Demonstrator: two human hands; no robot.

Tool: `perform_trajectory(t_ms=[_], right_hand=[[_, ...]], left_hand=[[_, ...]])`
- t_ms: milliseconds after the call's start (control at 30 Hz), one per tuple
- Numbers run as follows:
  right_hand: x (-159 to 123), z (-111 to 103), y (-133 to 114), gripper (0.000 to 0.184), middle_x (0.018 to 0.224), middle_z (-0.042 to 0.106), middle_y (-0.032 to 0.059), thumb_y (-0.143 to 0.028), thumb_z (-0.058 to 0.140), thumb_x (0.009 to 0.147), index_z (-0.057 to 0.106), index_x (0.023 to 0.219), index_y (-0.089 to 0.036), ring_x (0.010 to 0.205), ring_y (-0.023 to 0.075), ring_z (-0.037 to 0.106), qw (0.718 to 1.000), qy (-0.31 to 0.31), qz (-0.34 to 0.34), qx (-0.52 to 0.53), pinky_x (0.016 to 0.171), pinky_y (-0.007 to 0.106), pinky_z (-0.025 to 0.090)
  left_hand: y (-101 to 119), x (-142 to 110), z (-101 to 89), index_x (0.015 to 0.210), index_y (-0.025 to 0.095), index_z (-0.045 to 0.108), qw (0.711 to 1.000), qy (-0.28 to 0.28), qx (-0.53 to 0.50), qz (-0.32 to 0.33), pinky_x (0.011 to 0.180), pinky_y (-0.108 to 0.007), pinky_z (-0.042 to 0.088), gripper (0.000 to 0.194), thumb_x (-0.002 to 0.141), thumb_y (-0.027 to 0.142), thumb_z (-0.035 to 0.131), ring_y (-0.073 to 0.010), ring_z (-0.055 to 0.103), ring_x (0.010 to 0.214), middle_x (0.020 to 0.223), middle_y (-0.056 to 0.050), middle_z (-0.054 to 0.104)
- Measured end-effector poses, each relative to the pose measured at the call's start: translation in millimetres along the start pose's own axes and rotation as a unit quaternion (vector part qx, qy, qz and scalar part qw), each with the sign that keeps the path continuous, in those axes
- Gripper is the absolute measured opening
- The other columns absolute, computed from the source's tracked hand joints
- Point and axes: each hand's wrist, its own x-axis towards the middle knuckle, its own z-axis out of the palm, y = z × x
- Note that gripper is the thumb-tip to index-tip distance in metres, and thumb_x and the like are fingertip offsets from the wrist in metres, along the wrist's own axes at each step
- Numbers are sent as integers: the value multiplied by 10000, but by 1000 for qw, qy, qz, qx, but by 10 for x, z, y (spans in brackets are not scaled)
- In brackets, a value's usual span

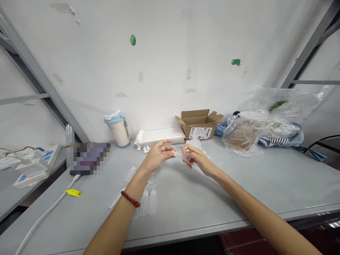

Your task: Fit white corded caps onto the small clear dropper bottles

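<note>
My left hand [156, 154] pinches a small white piece [175, 153] between thumb and forefinger. Close to its right, my right hand [197, 159] has its fingers curled around a small translucent plastic piece [180, 155]. The two pieces meet or nearly meet between my fingertips; I cannot tell whether they are joined. Beneath and beside my left forearm lie several flat translucent sleeves [151, 202] with thin white loops. Behind my left hand sit several small white caps [145, 149]. White crumpled material [196, 143] lies just behind my right hand.
At the back stand an open cardboard box [198, 124], a stack of white flat packs [160, 136] and a blue-lidded tumbler [118, 130]. A clear bag with a container [245, 132] lies right. Left are a blurred-out device [90, 157] and a white cable [49, 209].
</note>
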Motion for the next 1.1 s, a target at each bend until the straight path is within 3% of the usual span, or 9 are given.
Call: perform_trajectory(t_ms=[133, 267, 400, 533, 633, 833, 1033, 1100], right_hand=[[-1, 13, 3, 54, 568, 405, -60, -262, 426, 803, 421, 783, -212, 516, 97, 357, 1000, 2, 8, 27, 505, 234, 353], [-9, 27, -5, 62, 576, 431, -54, -268, 442, 804, 427, 781, -213, 533, 101, 374, 999, 14, 12, 44, 507, 235, 361], [-7, 24, 13, 67, 569, 418, -58, -278, 453, 814, 432, 795, -217, 533, 100, 359, 997, 17, 22, 67, 500, 227, 359], [4, 17, 31, 77, 556, 391, -67, -301, 451, 822, 430, 816, -226, 509, 94, 320, 995, 24, 27, 88, 488, 217, 344], [8, 17, 16, 99, 546, 370, -71, -318, 466, 815, 426, 817, -227, 502, 92, 309, 995, 39, 26, 92, 482, 212, 332], [5, 11, -11, 116, 544, 366, -71, -333, 468, 816, 421, 807, -227, 503, 94, 315, 996, 40, 31, 74, 476, 207, 319], [8, 7, -7, 125, 531, 327, -76, -342, 462, 824, 422, 805, -225, 505, 95, 313, 996, 37, 40, 72, 461, 198, 297], [6, 12, -12, 130, 530, 325, -75, -346, 469, 824, 426, 806, -225, 512, 96, 318, 996, 37, 39, 73, 460, 196, 296]], left_hand=[[-26, 3, 23, 1041, 126, 560, 998, 21, -45, -37, 902, -335, 474, 362, 712, 158, 708, -114, 631, 758, 804, -24, 649], [-26, 6, 29, 998, 104, 558, 997, 32, -23, -69, 858, -355, 499, 296, 757, 221, 683, -138, 649, 689, 735, -56, 670], [5, -12, 23, 1084, 150, 513, 1000, 21, 14, -17, 838, -346, 488, 414, 718, 190, 705, -136, 649, 710, 781, -30, 678], [20, -32, 37, 1082, 178, 512, 998, 11, 50, 35, 869, -323, 458, 453, 678, 156, 716, -154, 630, 883, 926, -43, 684], [8, -34, 62, 1120, 179, 513, 999, -3, 41, 32, 898, -329, 443, 482, 685, 184, 721, -161, 627, 923, 952, -52, 684], [-15, -29, 98, 1100, 136, 526, 999, 25, 26, 5, 847, -375, 491, 425, 743, 295, 693, -160, 666, 719, 719, -29, 674], [31, -46, 58, 1145, 186, 520, 997, -12, 78, 20, 860, -312, 478, 467, 719, 237, 706, -128, 654, 782, 853, -21, 686], [23, -42, 53, 1071, 159, 570, 996, -14, 89, 12, 804, -295, 498, 365, 750, 295, 675, -131, 645, 770, 845, -37, 673]])
